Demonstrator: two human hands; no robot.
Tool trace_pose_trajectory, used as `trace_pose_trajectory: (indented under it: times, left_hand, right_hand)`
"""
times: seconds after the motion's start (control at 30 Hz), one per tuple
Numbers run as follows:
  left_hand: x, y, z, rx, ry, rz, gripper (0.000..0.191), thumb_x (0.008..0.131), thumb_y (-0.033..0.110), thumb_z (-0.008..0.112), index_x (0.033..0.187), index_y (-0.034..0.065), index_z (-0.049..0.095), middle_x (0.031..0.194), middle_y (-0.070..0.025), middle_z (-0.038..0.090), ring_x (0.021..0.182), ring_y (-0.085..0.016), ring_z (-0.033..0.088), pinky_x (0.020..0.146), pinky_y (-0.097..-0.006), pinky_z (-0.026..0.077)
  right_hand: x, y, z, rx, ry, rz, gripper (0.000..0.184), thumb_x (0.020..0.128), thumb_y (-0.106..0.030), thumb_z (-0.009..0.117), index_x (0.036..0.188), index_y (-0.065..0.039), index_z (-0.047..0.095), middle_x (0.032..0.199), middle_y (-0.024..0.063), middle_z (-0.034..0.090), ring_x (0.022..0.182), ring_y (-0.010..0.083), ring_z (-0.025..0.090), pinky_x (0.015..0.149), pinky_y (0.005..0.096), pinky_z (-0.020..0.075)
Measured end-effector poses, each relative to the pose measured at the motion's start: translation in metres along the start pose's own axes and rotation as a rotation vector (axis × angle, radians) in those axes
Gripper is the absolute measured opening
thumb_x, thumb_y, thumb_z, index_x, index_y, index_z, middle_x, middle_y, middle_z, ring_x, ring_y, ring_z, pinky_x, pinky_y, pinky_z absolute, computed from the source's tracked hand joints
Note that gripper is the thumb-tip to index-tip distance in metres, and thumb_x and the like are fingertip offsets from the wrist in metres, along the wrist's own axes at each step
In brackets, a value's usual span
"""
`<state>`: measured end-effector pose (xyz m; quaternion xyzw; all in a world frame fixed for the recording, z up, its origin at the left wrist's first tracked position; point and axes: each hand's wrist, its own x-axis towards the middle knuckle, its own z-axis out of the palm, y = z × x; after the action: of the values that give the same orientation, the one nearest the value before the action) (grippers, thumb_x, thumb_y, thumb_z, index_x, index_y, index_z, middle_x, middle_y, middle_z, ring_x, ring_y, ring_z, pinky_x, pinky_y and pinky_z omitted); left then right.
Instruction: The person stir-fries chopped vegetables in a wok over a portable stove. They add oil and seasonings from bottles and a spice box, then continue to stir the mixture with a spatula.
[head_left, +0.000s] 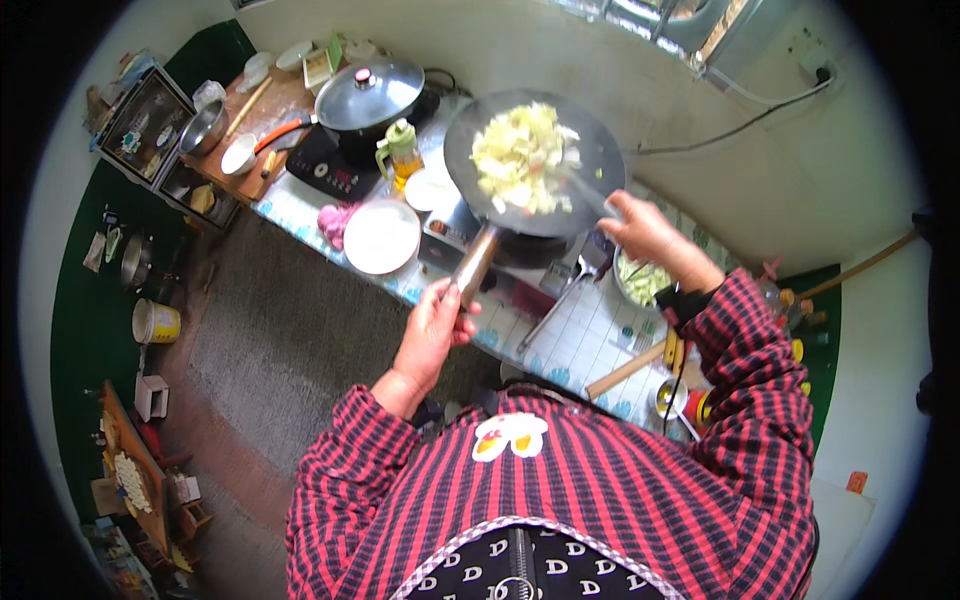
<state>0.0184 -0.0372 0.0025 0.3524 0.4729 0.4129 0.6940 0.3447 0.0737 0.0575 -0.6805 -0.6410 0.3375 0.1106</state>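
Note:
My left hand (433, 330) grips the brown wooden handle (480, 259) of a dark wok (457, 157). Chopped pale green cabbage (525, 154) is heaped inside it, with a few reddish bits. My right hand (637, 225) is at the wok's right rim, closed around a thin utensil (589, 191) that is blurred by motion. The utensil's tip reaches the cabbage, and its kind is unclear. Below the wok is a portable stove (448, 229), partly hidden. A metal spatula (551, 311) lies on the patterned tablecloth (525, 330) below my right hand.
A lidded pan (371, 94) sits on a black induction cooker (326, 161) at left. Nearby stand an oil bottle (403, 154), a white bowl (382, 236) and a pink cloth (335, 223). A bowl of chopped cabbage (643, 281) and a wooden stick (626, 370) are at right.

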Motion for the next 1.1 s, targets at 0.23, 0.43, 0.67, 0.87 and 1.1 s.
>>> trace_pose_trajectory:
  times: [0.23, 0.43, 0.67, 0.87, 1.1]
  left_hand:
    - [0.008, 0.002, -0.011, 0.063, -0.012, 0.016, 0.042, 0.101, 0.041, 0.048, 0.125, 0.0068, 0.049, 0.096, -0.0034, 0.065, 0.072, -0.005, 0.059, 0.064, -0.0183, 0.049]
    - [0.031, -0.039, -0.041, 0.076, 0.124, -0.009, 0.037, 0.104, 0.036, 0.041, 0.124, 0.0069, 0.050, 0.099, -0.0062, 0.065, 0.072, -0.008, 0.060, 0.063, -0.0210, 0.051]
    - [0.132, -0.154, -0.056, 0.227, 0.183, -0.265, 0.045, 0.096, 0.049, 0.053, 0.114, 0.0075, 0.053, 0.096, -0.0046, 0.063, 0.075, -0.009, 0.060, 0.061, -0.0202, 0.050]
    - [0.177, -0.186, -0.053, 0.385, 0.181, -0.198, 0.038, 0.102, 0.041, 0.040, 0.084, 0.0082, 0.048, 0.058, -0.0015, 0.045, 0.037, -0.011, 0.036, 0.035, -0.0266, 0.026]
    - [0.153, -0.162, -0.042, 0.084, 0.159, -0.328, 0.040, 0.103, 0.041, 0.035, 0.082, 0.0099, 0.047, 0.061, 0.0010, 0.044, 0.039, -0.008, 0.031, 0.036, -0.0234, 0.025]
  right_hand:
    - [-0.048, 0.012, -0.026, -0.490, 0.135, -0.368, 0.031, 0.084, -0.016, 0.065, 0.111, -0.006, 0.053, 0.085, 0.0214, 0.064, 0.085, 0.0424, 0.061, 0.072, 0.0467, 0.0494]
    - [-0.075, 0.007, -0.010, -0.352, 0.023, -0.466, 0.021, 0.087, -0.020, 0.062, 0.101, -0.007, 0.052, 0.080, 0.0201, 0.065, 0.079, 0.0422, 0.062, 0.069, 0.0487, 0.0502]
    - [-0.039, 0.043, -0.022, -0.382, 0.279, -0.336, 0.028, 0.086, -0.018, 0.064, 0.106, -0.007, 0.049, 0.086, 0.0216, 0.065, 0.086, 0.0426, 0.062, 0.071, 0.0494, 0.0501]
    - [0.012, 0.043, -0.011, -0.341, 0.320, -0.202, 0.031, 0.086, -0.018, 0.067, 0.109, -0.005, 0.051, 0.088, 0.0255, 0.065, 0.083, 0.0436, 0.063, 0.072, 0.0477, 0.0519]
    - [-0.004, 0.009, -0.005, -0.155, 0.094, -0.401, 0.035, 0.086, -0.019, 0.066, 0.113, -0.003, 0.052, 0.093, 0.0260, 0.064, 0.093, 0.0442, 0.061, 0.077, 0.0462, 0.0501]
